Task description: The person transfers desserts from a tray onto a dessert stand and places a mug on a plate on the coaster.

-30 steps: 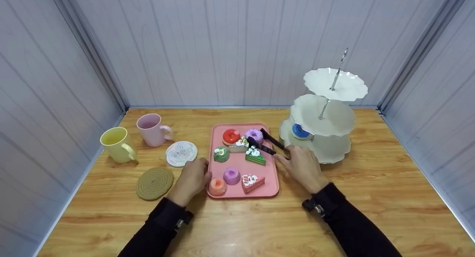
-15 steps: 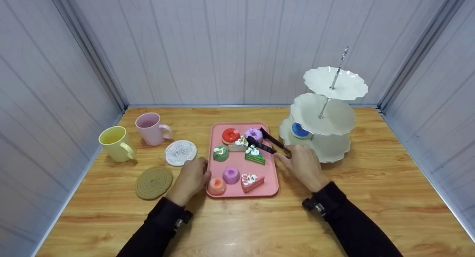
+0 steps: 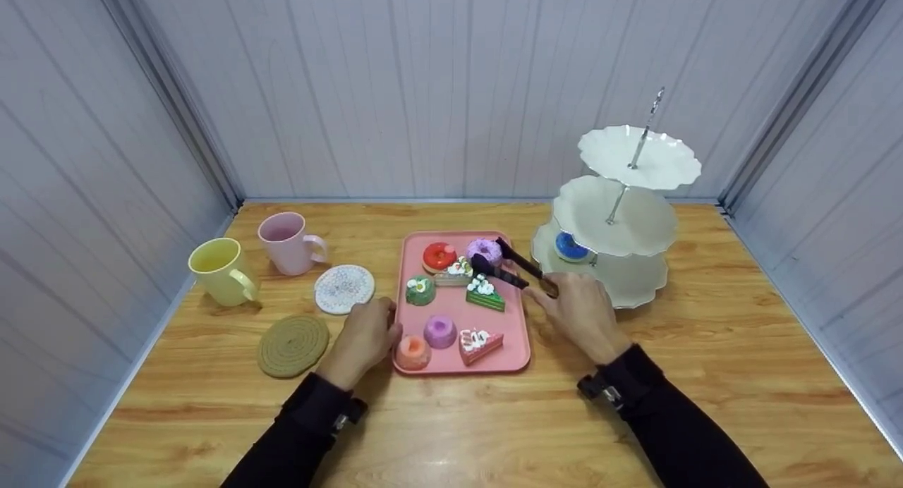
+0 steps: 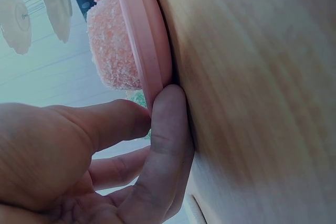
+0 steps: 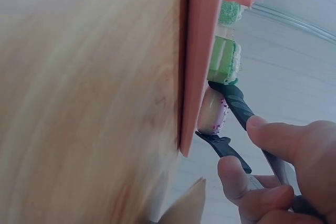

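Note:
My right hand [image 3: 580, 310] grips black tongs [image 3: 518, 262] at the right edge of the pink tray [image 3: 518, 343]. In the right wrist view the tong tips lie on either side of the purple donut [image 5: 212, 111], which rests on the tray. One tip also sits right by the green cake slice [image 5: 223, 59]. With thumb and fingers, my left hand [image 3: 361, 340] pinches the tray's left rim, close to the orange ring cake [image 4: 113, 43]. Also on the tray are a red donut [image 3: 439, 257], a green round cake [image 3: 420, 290], a purple ring cake [image 3: 440, 331] and a pink cake slice [image 3: 480, 345].
A three-tier white stand [image 3: 614, 213] rises at the right, a blue donut [image 3: 570, 247] on its lowest plate. To the left are a yellow mug [image 3: 217, 269], a pink mug [image 3: 288, 242], a speckled coaster [image 3: 344, 289] and a woven coaster [image 3: 293, 345]. Panels enclose the table.
The right hand and tongs have shifted very slightly, with the tips still around the purple donut. The left hand stays at the tray's rim.

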Demonstrator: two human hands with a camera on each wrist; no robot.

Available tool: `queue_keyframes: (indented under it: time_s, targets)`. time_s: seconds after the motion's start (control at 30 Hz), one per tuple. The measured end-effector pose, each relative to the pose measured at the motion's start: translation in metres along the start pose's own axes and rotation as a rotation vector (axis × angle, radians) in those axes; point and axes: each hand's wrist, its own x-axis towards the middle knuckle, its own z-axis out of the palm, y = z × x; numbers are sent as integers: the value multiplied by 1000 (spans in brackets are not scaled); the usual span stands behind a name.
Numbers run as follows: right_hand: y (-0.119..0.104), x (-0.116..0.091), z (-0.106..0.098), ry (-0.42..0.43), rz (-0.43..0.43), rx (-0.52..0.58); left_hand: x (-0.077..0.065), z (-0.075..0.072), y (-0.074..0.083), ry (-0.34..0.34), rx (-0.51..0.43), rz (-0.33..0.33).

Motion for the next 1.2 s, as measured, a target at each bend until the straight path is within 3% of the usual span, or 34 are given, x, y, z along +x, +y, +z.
queue_keyframes:
  time_s: [0.17, 0.7, 1.2]
  targets:
    - [2, -3, -5, 42, -51, 1, 0, 1, -1, 26, 14, 38]
    - [11, -18, -21, 38, -50, 14, 0, 0, -1, 3, 8, 4]
    - [38, -38, -38, 181, -119, -37, -1, 1, 0, 8, -1, -3]
